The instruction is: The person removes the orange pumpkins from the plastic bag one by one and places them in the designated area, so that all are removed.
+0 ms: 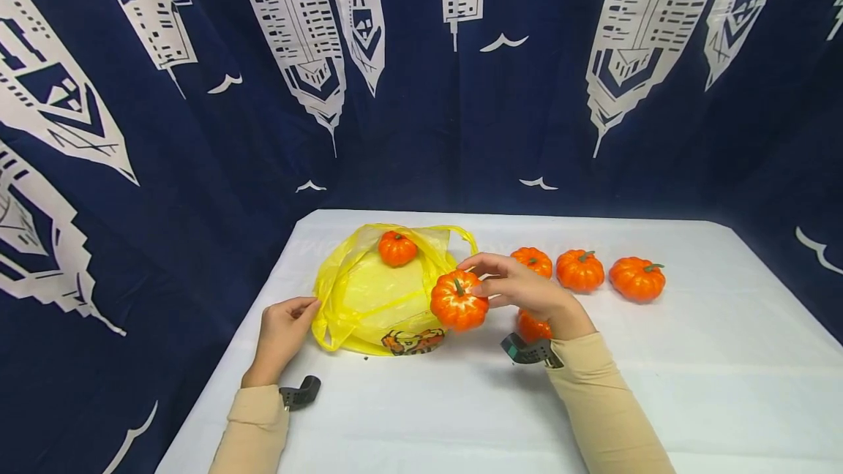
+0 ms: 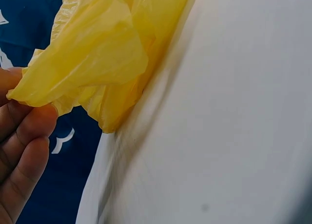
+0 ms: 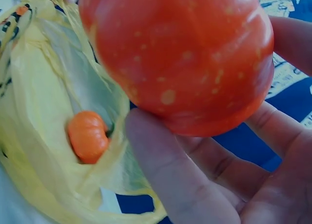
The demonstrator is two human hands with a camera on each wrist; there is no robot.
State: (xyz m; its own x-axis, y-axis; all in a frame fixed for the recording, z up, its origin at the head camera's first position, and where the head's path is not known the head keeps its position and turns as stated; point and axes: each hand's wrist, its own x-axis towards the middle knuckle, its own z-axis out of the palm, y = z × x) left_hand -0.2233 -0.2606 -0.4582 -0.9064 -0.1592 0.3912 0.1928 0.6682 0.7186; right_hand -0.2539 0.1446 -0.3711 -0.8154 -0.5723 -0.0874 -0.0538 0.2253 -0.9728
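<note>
A yellow plastic bag (image 1: pixel 369 313) lies with its mouth spread on the white table, and one small orange pumpkin (image 1: pixel 397 249) is inside it. My left hand (image 1: pixel 285 331) pinches the bag's left edge between thumb and fingers; the left wrist view shows the thin yellow film (image 2: pixel 92 53) at the fingertips. My right hand (image 1: pixel 527 291) grips another orange pumpkin (image 1: pixel 459 301) with a green stem, raised beside the bag's right side. In the right wrist view this pumpkin (image 3: pixel 180 58) fills the upper middle, with thumb and fingers around it.
Right of the bag, pumpkins stand on the white table (image 1: pixel 711 357): one partly behind the right hand (image 1: pixel 532 262), one beside it (image 1: pixel 579 271), one farther right (image 1: pixel 637 279). Another pumpkin (image 1: pixel 532 326) shows under the right wrist. A dark blue patterned curtain (image 1: pixel 461 115) hangs behind.
</note>
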